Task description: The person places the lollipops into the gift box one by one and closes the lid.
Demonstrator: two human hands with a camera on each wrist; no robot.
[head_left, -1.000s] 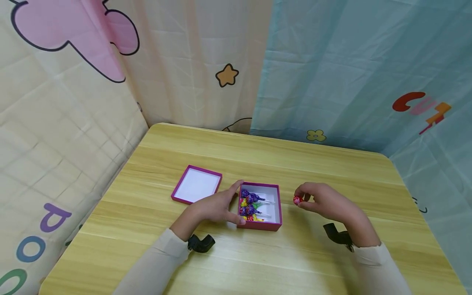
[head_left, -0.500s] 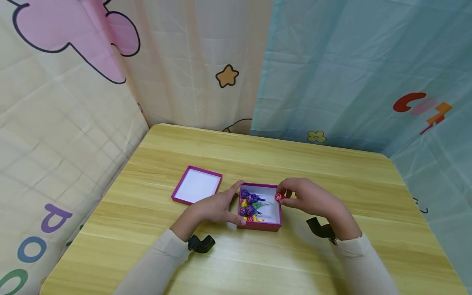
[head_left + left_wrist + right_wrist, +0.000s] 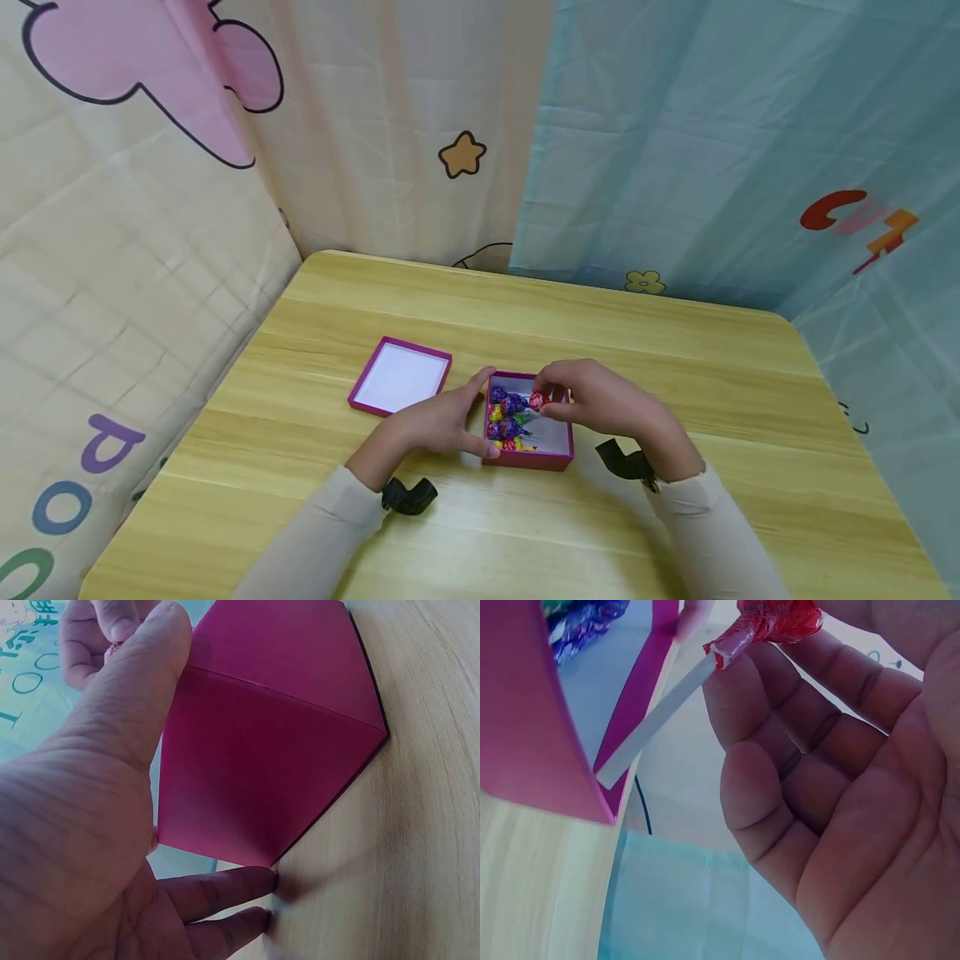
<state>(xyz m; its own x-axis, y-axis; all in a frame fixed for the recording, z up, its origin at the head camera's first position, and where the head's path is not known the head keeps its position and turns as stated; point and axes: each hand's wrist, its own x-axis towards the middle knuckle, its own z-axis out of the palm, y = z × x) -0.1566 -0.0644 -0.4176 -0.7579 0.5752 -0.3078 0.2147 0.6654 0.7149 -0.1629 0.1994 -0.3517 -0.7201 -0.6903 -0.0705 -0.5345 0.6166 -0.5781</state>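
A small magenta box (image 3: 528, 460) with a white inside stands uncovered on the table. Several wrapped lollipops (image 3: 512, 429), purple, yellow and green, lie along its left side. My left hand (image 3: 438, 421) spans that side, thumb at the near corner and index finger at the far one; in the left wrist view two fingers (image 3: 221, 892) reach past the box wall. Over the box, my right hand (image 3: 603, 400) pinches a red-wrapped lollipop (image 3: 538, 401) by its head. Its white stick (image 3: 656, 724) points toward the box's inside corner in the right wrist view.
The box's lid (image 3: 401, 377), white inside with a magenta rim, lies upturned to the left of the box. Patterned curtains (image 3: 420, 100) hang behind and beside the wooden table (image 3: 480, 542). A black wrist mount (image 3: 408, 496) sits on each wrist.
My right hand has moved left with the red lollipop, from the table right of the box to over the box. The left hand, box and lid have stayed in place.
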